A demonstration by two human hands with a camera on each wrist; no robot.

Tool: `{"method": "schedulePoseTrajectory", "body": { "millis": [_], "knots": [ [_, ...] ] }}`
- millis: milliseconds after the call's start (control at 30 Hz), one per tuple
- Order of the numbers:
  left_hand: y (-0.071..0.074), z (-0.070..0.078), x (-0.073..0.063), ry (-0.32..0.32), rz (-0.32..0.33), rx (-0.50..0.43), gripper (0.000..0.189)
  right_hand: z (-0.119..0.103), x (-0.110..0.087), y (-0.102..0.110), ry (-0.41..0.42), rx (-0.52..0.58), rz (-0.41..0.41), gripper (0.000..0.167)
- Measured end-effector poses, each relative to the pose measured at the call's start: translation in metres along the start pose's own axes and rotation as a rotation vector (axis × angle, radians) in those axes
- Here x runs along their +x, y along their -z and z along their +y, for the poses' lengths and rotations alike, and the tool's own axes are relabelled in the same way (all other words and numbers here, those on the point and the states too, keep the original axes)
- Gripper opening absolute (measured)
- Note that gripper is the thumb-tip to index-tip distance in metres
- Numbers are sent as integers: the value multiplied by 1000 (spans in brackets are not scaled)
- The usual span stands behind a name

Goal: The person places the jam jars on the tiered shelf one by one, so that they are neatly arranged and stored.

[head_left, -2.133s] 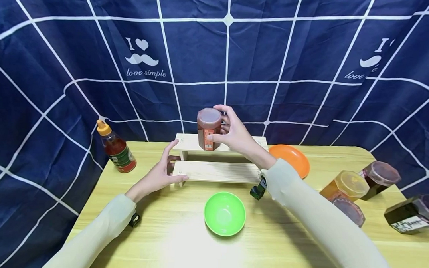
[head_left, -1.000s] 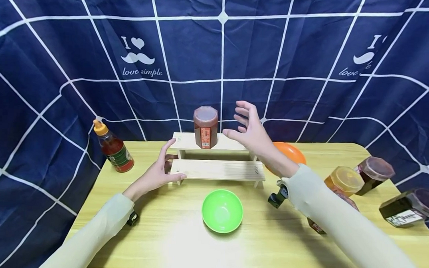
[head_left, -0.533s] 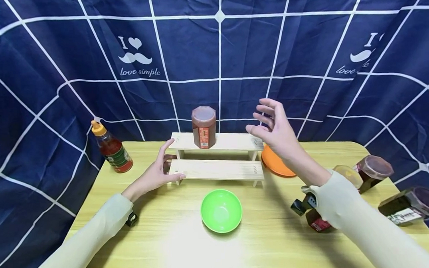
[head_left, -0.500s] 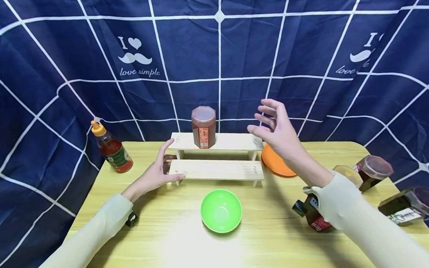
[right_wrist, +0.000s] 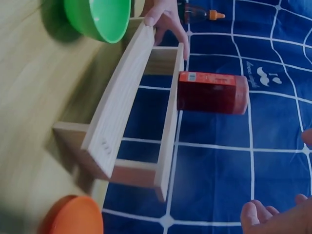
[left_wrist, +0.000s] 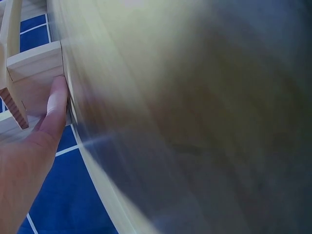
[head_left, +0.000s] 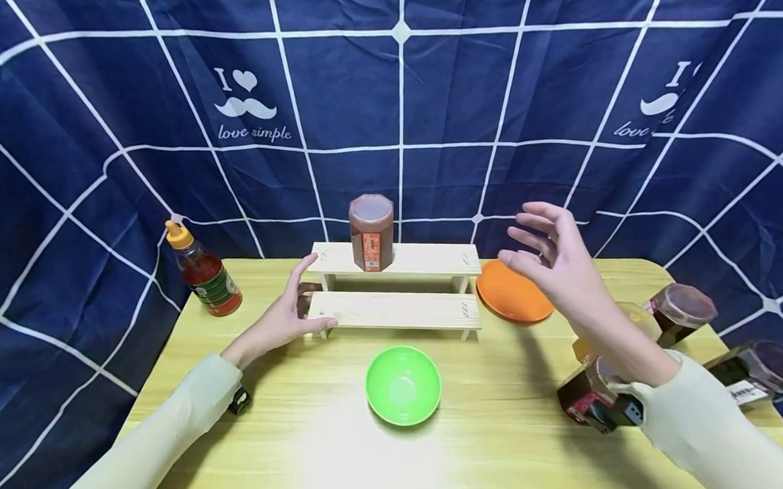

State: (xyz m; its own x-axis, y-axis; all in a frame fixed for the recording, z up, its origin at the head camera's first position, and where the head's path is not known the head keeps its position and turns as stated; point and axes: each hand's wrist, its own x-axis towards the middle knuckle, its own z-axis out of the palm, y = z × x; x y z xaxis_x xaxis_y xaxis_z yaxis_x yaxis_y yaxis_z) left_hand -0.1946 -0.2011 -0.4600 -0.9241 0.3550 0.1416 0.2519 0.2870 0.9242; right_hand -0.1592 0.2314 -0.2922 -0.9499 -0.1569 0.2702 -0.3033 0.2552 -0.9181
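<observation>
A two-tier wooden shelf [head_left: 395,309] stands at the back of the table. My left hand [head_left: 279,323] grips its left end, thumb on the lower step and a finger against the upper one. In the left wrist view one finger [left_wrist: 57,100] lies on the side panel. A jar with reddish-brown contents and a red label [head_left: 371,233] stands upright on the upper step. My right hand [head_left: 564,270] hovers over the right side, fingers loosely bent and holding nothing. Below its wrist is a dark red jar [head_left: 575,395], partly hidden by the wrist camera.
A green bowl [head_left: 403,386] sits before the shelf, an orange plate [head_left: 514,292] to its right. A sauce bottle with a yellow cap [head_left: 211,277] stands left. On the right are a yellow jar [head_left: 644,320], a dark jar [head_left: 680,315] and a white-labelled jar [head_left: 746,388].
My right hand let go of the reddish-brown jar on the upper step and moved right, past the orange plate. The left hand stayed on the shelf's end.
</observation>
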Motion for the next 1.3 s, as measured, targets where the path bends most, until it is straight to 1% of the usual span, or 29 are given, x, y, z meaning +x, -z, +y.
{"method": "schedulePoseTrajectory", "body": {
  "millis": [67,167,233,300,433,500,633,700,867,967,1100,1133,1300],
  "knots": [
    [0,0,0,5,2,8,122,2,-7,8,2,-35,-2,70],
    [0,-1,0,12,7,18,122,6,-18,19,12,-47,2,69],
    [0,-2,0,12,8,19,122,10,-25,26,23,-39,7,68],
    [0,-2,0,11,5,17,122,13,-34,33,17,-35,11,69],
    [0,-1,0,11,0,18,122,20,-51,45,18,-88,18,68],
    [0,-1,1,13,0,22,122,24,-58,50,37,-101,26,67],
    [0,-1,1,19,8,27,122,33,-70,60,90,-65,38,66],
    [0,-1,1,20,11,29,122,38,-75,64,97,-39,40,66],
    [-1,1,1,14,3,22,121,52,-90,76,101,-18,52,66],
    [-2,2,1,12,-1,12,122,58,-99,81,101,-85,60,66],
    [-1,1,0,11,1,9,122,65,-113,86,95,-256,70,67],
    [-1,0,0,11,1,9,122,67,-116,87,94,-283,74,67],
    [-2,0,0,13,4,4,122,80,-131,92,88,-307,89,73]
  ]
}}
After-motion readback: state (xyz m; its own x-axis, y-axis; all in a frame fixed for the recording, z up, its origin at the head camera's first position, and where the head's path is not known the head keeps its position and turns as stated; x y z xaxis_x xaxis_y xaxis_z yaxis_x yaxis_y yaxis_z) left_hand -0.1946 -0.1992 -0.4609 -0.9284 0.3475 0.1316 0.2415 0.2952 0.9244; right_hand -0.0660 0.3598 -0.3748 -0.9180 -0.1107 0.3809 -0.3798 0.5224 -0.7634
